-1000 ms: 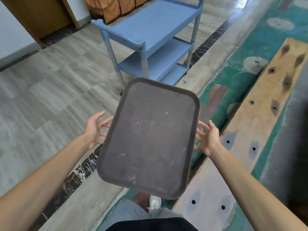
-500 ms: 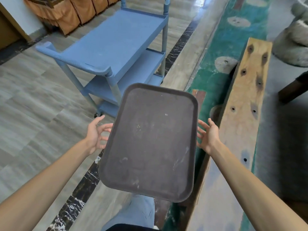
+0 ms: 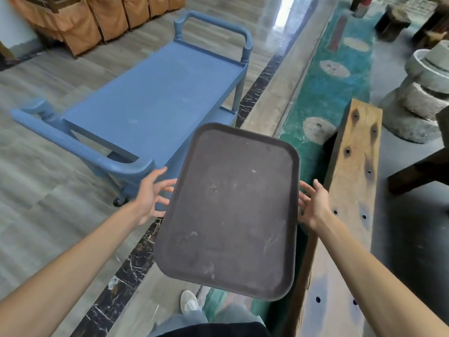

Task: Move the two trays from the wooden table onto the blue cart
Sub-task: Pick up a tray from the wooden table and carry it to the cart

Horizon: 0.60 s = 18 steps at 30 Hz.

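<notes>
I hold a dark brown rectangular tray (image 3: 230, 210) flat in front of me, between both hands. My left hand (image 3: 151, 193) supports its left long edge, fingers spread under the rim. My right hand (image 3: 313, 203) does the same on the right long edge. The blue cart (image 3: 158, 98) stands just ahead and to the left, its bare top shelf level with the tray's far end. Only this one tray is in view; the wooden table is not visible.
The cart's near handle (image 3: 80, 147) juts toward my left hand. A long wooden plank (image 3: 354, 166) runs along my right side beside a green floor strip. Stone millstones (image 3: 422, 88) stand at far right, orange-covered furniture (image 3: 97, 18) at the back. My shoe (image 3: 190, 304) is below.
I have walked closer to the cart with the tray; the cart now fills the upper left and its top shelf is near the tray's far edge. Both hands keep the same hold.
</notes>
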Motion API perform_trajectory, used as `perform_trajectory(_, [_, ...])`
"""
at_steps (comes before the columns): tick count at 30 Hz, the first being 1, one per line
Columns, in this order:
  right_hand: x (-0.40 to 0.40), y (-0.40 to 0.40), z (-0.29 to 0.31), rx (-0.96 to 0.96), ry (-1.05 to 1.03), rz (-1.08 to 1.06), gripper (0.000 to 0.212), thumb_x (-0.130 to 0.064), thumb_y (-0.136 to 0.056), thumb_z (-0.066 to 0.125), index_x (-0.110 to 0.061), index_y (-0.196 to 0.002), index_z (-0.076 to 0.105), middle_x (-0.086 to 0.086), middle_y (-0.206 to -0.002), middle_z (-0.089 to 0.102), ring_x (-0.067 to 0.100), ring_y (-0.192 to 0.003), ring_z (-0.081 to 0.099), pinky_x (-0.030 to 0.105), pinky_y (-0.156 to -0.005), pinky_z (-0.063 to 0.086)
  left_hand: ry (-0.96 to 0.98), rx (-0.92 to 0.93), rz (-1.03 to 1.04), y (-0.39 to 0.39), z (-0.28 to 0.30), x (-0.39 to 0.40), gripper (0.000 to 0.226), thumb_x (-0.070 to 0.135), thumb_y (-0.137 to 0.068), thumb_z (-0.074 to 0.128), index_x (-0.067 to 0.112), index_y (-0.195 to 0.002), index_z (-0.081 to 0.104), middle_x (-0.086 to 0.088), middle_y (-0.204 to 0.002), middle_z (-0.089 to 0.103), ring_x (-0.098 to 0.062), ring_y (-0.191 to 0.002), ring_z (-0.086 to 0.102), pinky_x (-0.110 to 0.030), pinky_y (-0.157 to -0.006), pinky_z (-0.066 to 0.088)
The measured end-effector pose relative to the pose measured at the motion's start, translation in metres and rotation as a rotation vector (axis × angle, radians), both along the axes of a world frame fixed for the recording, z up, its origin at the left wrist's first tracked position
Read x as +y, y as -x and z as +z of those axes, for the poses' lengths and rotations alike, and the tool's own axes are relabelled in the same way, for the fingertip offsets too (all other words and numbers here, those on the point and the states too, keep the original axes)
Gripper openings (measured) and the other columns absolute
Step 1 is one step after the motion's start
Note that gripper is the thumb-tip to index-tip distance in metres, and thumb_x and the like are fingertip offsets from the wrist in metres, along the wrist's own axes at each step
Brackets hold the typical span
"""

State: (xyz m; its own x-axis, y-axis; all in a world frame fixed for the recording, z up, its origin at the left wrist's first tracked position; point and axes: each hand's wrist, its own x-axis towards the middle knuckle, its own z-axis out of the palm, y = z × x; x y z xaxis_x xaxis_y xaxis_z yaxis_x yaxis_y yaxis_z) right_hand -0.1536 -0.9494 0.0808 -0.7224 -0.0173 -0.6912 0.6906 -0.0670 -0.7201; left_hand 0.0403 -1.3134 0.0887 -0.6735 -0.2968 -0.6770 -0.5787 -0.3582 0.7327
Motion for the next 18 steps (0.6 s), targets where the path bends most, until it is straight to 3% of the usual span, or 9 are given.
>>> perform_trajectory(5, [-0.035, 0.066, 0.016, 0.019, 0.004, 0.047, 0.051, -0.06, -0.1, 0.036, -0.027, -0.121, 0.067, 0.002, -0.127, 0.066, 0.022, -0.116, 0.062, 0.047, -0.104, 0.043, 0.023, 0.031, -0.05, 0.047, 0.019, -0.036, 0.076, 0.075, -0.077, 0.038, 0.023, -0.124, 0.068, -0.003, -0.111, 0.051, -0.027, -0.088, 0.055, -0.048, -0.085, 0.044])
perform_trajectory(9, [-0.071, 0.123, 0.023, 0.03, 0.021, 0.113, 0.048, -0.06, -0.1, 0.035, -0.027, -0.115, 0.068, 0.0, -0.106, 0.064, 0.017, -0.087, 0.059, 0.038, -0.078, 0.044, 0.018, 0.057, -0.027, 0.081, 0.03, -0.067, 0.082, 0.077, -0.076, 0.04, 0.019, -0.127, 0.068, -0.004, -0.109, 0.051, -0.029, -0.09, 0.055, -0.048, -0.083, 0.045])
perform_trajectory(14, [-0.135, 0.215, 0.022, 0.045, 0.041, 0.249, 0.046, -0.057, -0.102, 0.034, -0.026, -0.114, 0.066, -0.001, -0.094, 0.059, 0.017, -0.083, 0.054, 0.039, -0.084, 0.042, 0.049, 0.085, 0.08, 0.133, 0.034, -0.107, 0.088, 0.08, -0.067, 0.046, 0.016, -0.122, 0.071, -0.005, -0.102, 0.053, -0.028, -0.082, 0.055, -0.043, -0.074, 0.049])
perform_trajectory(18, [-0.197, 0.288, 0.025, 0.048, 0.056, 0.367, 0.039, -0.053, -0.103, 0.036, -0.027, -0.1, 0.064, -0.005, -0.083, 0.059, 0.014, -0.072, 0.053, 0.034, -0.069, 0.039, 0.097, 0.041, 0.215, 0.173, 0.036, -0.132, 0.085, 0.078, -0.07, 0.045, 0.014, -0.12, 0.071, -0.006, -0.101, 0.053, -0.029, -0.08, 0.054, -0.039, -0.07, 0.049])
